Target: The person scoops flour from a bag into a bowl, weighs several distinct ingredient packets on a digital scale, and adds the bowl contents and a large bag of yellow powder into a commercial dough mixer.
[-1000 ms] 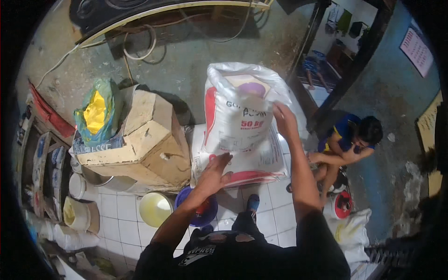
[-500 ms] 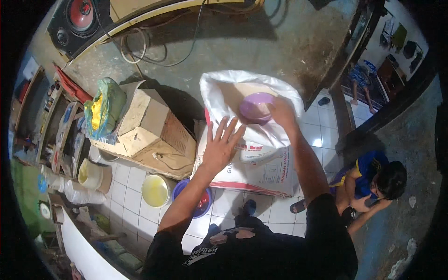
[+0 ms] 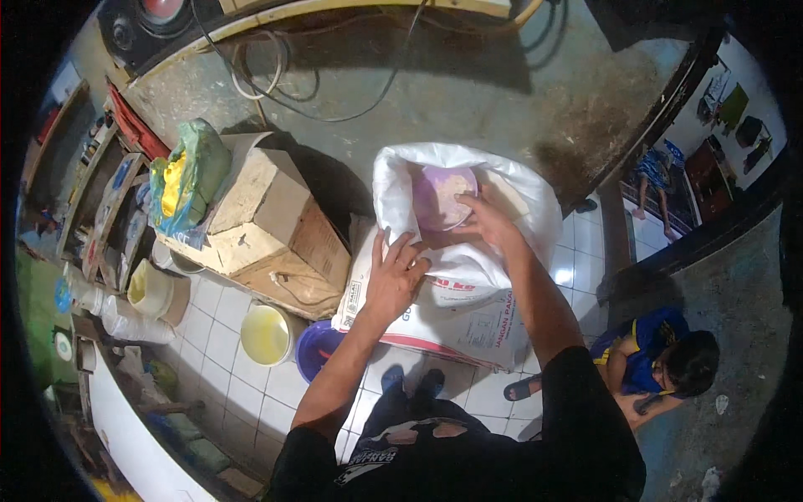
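An opened white woven sack (image 3: 391, 188) stands in front of me, its mouth folded back, with pale, grainy stuff inside. Within its mouth a purple bowl (image 3: 432, 188) is tilted and holds some of that pale stuff. My right hand (image 3: 489, 222) grips the bowl's near right rim, thumb and fingers around the edge. At the near left of the sack's mouth, my left hand (image 3: 395, 280) has its fingers bent over the folded plastic and holds it. The sack rests on another printed white sack (image 3: 468, 330) lying below.
Left of the sacks is a worn cardboard box (image 3: 293, 238) with a green plastic bag (image 3: 209, 163) on top. A yellowish bucket (image 3: 266, 335) and a purple basin (image 3: 314, 351) stand on the tiled floor. A person (image 3: 661, 360) crouches at the right. Cables (image 3: 335, 117) hang along the wall.
The bowl has shifted left in the sack and tilted, now with pale stuff in it. My left hand has gone from spread fingers to bent ones on the sack's rim.
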The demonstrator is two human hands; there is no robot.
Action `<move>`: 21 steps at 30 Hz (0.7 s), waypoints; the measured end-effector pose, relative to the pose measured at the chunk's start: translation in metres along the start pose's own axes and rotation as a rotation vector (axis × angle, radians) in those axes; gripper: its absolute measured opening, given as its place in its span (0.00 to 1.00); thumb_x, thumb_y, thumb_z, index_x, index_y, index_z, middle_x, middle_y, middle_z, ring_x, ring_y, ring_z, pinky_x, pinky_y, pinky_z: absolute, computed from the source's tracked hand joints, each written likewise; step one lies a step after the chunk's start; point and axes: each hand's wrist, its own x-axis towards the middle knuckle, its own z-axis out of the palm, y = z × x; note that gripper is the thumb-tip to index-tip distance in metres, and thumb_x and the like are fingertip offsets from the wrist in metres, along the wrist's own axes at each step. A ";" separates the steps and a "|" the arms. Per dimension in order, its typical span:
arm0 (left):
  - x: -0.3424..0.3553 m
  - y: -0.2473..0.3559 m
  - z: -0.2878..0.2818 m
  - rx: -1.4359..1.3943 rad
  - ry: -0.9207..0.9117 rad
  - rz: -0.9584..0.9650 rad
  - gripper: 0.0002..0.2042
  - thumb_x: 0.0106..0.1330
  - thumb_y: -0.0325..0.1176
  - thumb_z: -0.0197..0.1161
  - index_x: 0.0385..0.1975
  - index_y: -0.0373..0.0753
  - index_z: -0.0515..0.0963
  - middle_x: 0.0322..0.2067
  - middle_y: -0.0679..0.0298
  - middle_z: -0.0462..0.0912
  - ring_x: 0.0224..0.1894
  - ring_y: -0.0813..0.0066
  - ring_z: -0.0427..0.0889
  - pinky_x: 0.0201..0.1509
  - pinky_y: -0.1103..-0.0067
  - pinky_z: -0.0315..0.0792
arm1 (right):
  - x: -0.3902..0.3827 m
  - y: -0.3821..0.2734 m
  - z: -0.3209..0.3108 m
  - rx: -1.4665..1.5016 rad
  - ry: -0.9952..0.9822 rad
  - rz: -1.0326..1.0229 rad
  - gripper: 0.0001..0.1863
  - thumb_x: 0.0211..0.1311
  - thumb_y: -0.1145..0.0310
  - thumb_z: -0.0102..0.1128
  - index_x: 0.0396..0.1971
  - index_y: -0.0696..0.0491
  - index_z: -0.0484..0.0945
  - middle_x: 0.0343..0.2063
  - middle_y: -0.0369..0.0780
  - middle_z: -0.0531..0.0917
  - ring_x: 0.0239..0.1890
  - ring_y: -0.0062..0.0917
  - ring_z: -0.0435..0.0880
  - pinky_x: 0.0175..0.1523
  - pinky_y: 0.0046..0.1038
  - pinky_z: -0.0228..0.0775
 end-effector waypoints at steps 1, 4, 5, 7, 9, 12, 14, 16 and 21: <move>0.000 -0.004 -0.001 -0.023 0.001 0.012 0.13 0.48 0.28 0.67 0.35 0.44 0.78 0.50 0.67 0.76 0.63 0.62 0.67 0.70 0.48 0.47 | -0.002 0.003 0.001 0.051 -0.046 -0.006 0.41 0.57 0.61 0.65 0.67 0.48 0.53 0.61 0.47 0.64 0.50 0.43 0.78 0.41 0.40 0.83; -0.004 -0.012 -0.001 -0.079 0.000 0.025 0.12 0.49 0.28 0.67 0.34 0.44 0.77 0.50 0.67 0.76 0.63 0.61 0.67 0.70 0.49 0.48 | -0.016 -0.023 -0.004 -0.137 0.039 -0.094 0.50 0.52 0.61 0.70 0.70 0.47 0.46 0.64 0.44 0.63 0.58 0.42 0.72 0.46 0.42 0.82; -0.010 -0.019 -0.002 -0.087 -0.010 0.026 0.11 0.49 0.28 0.66 0.33 0.44 0.77 0.50 0.67 0.76 0.63 0.61 0.67 0.70 0.49 0.48 | -0.024 -0.041 0.000 -0.308 0.035 -0.102 0.42 0.54 0.60 0.67 0.67 0.48 0.56 0.62 0.41 0.65 0.59 0.44 0.71 0.48 0.49 0.78; -0.008 -0.025 0.002 -0.139 0.002 0.058 0.11 0.48 0.28 0.66 0.32 0.43 0.77 0.50 0.67 0.76 0.62 0.61 0.67 0.69 0.49 0.49 | -0.016 -0.044 -0.021 -0.788 0.205 -0.281 0.38 0.53 0.61 0.66 0.64 0.48 0.60 0.59 0.40 0.69 0.60 0.45 0.69 0.53 0.48 0.73; -0.006 -0.031 0.000 -0.184 0.008 0.073 0.09 0.47 0.28 0.66 0.30 0.42 0.78 0.48 0.66 0.77 0.61 0.61 0.68 0.70 0.48 0.49 | -0.009 -0.040 -0.022 -1.430 0.270 -0.593 0.40 0.49 0.63 0.65 0.65 0.47 0.61 0.57 0.42 0.70 0.63 0.44 0.65 0.60 0.45 0.64; 0.007 -0.030 -0.002 -0.263 0.071 0.122 0.05 0.51 0.29 0.62 0.28 0.40 0.78 0.45 0.63 0.78 0.60 0.62 0.69 0.69 0.48 0.52 | 0.015 -0.008 -0.041 -1.729 0.498 -0.809 0.42 0.46 0.65 0.64 0.66 0.49 0.60 0.58 0.44 0.69 0.64 0.42 0.63 0.66 0.41 0.55; 0.009 -0.030 0.000 -0.308 0.070 0.135 0.05 0.51 0.30 0.62 0.28 0.40 0.78 0.44 0.63 0.78 0.60 0.62 0.68 0.69 0.48 0.51 | 0.032 0.009 -0.050 -1.528 0.314 -0.830 0.43 0.47 0.65 0.64 0.67 0.51 0.58 0.60 0.44 0.67 0.64 0.41 0.63 0.68 0.40 0.52; 0.010 -0.034 0.000 -0.340 0.075 0.143 0.05 0.51 0.30 0.61 0.28 0.40 0.79 0.44 0.62 0.77 0.61 0.63 0.68 0.70 0.49 0.50 | 0.039 0.012 -0.043 -1.339 0.144 -0.775 0.45 0.45 0.64 0.67 0.66 0.52 0.58 0.59 0.46 0.69 0.62 0.42 0.66 0.68 0.40 0.54; 0.007 -0.044 0.003 -0.306 0.022 0.145 0.06 0.51 0.29 0.62 0.29 0.42 0.81 0.49 0.65 0.76 0.61 0.63 0.67 0.71 0.50 0.48 | 0.011 0.003 0.013 -1.317 -0.111 -0.656 0.45 0.38 0.57 0.77 0.60 0.53 0.68 0.52 0.46 0.78 0.56 0.42 0.75 0.63 0.38 0.63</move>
